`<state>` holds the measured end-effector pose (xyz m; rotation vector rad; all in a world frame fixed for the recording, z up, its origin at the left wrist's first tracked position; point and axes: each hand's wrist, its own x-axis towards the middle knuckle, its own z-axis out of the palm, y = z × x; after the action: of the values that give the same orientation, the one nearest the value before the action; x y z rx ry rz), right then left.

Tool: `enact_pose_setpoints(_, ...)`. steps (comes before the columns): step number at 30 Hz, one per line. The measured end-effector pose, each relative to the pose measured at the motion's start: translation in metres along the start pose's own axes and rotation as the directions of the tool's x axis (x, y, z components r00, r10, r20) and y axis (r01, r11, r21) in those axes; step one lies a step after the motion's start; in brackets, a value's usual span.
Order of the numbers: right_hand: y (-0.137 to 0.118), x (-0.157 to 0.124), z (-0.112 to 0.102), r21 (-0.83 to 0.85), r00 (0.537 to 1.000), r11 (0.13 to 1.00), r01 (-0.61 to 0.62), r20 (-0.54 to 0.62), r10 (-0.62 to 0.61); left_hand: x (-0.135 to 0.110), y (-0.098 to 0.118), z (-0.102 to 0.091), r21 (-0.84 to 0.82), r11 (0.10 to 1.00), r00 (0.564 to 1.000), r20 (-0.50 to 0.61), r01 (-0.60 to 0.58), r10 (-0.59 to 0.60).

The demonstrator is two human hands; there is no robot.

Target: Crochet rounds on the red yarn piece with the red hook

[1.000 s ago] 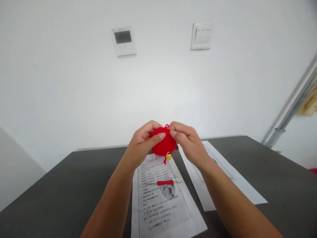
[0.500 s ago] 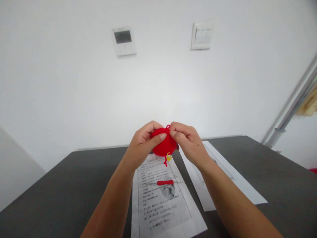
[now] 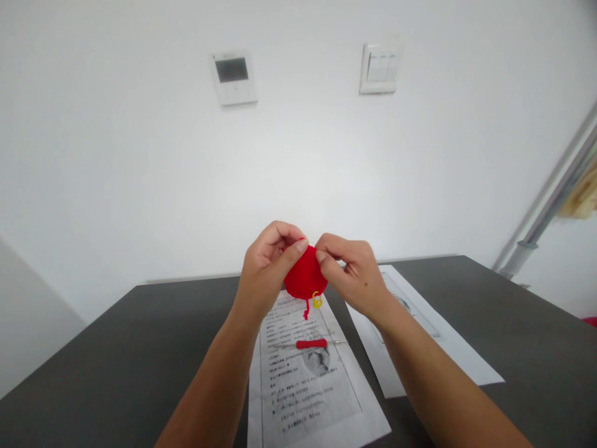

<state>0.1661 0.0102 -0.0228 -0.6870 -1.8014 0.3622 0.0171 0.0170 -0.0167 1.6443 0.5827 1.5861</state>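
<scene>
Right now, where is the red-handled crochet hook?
In the head view the crochet hook lies flat on the printed sheet at table centre, below the red crochet piece held up by both hands.

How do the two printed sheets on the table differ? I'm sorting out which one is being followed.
The left sheet lies straight under the hands, shows dense text with a picture, and bears a red-handled hook. The right sheet lies angled off to the right, partly hidden by the right hand and forearm, with nothing resting on it. Both are white paper, flat on the dark table.
</scene>
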Motion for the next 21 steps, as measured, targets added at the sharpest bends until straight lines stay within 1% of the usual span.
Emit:
enact_pose_setpoints(4,-0.001,-0.001,-0.001,-0.005,0.999,0.999,0.038,-0.03,-0.038,0.0,-0.003,0.003,-0.01,0.999,0.998,-0.037,-0.051,0.05)
enact_pose_setpoints(7,-0.001,0.0,-0.001,0.02,0.998,0.998,0.058,-0.038,-0.057,-0.002,-0.004,0.007,-0.006,0.997,0.994,-0.069,-0.082,0.082)
enact_pose_setpoints(9,-0.002,0.001,-0.001,0.045,0.998,0.997,0.06,-0.033,-0.058,-0.004,-0.004,0.01,0.018,0.992,0.988,-0.089,-0.122,0.123)
enact_pose_setpoints(12,-0.002,0.001,-0.001,0.088,0.999,0.995,0.042,-0.011,-0.042,-0.006,-0.005,0.012,0.069,0.977,0.972,-0.103,-0.204,0.21)
enact_pose_setpoints(16,-0.002,0.001,-0.001,0.157,1.0,0.988,0.003,0.014,-0.005,-0.008,-0.007,0.012,0.117,0.945,0.944,-0.094,-0.305,0.316)
enact_pose_setpoints(21,-0.003,0.002,-0.001,0.209,0.999,0.978,-0.03,0.033,0.024,-0.009,-0.009,0.012,0.155,0.921,0.925,-0.079,-0.356,0.371)
